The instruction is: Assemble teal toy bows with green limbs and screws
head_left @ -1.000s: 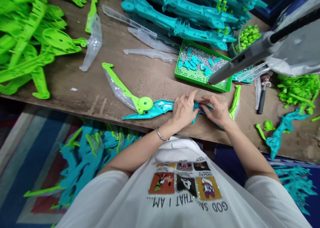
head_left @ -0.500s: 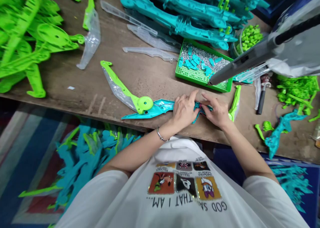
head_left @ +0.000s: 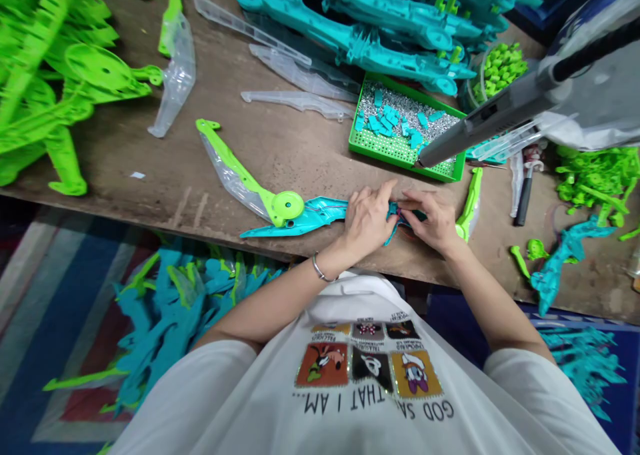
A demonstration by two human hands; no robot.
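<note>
A teal toy body (head_left: pixel 305 219) with a green wheel and a green-and-clear blade lies along the near edge of the wooden table (head_left: pixel 310 148). My left hand (head_left: pixel 367 218) presses down on its handle end, fingers curled over the teal plastic. My right hand (head_left: pixel 434 222) meets it from the right, fingertips pinched on the same handle; what they pinch is too small to name. A silver bracelet circles my left wrist. Just beyond my hands sits a green tray (head_left: pixel 400 150) of small silver screws and teal bits.
Green toy shells (head_left: pixel 55 82) are heaped at the far left, teal shells (head_left: pixel 370 22) at the back. Clear blades (head_left: pixel 295 102) lie mid-table. A grey tool arm (head_left: pixel 500 115) hangs over the tray. A hammer (head_left: pixel 523 195) and loose parts lie right. Finished toys (head_left: pixel 170 308) pile on the floor.
My hands stay on the handle, fingers shifting slightly. The view has drifted a little to the right.
</note>
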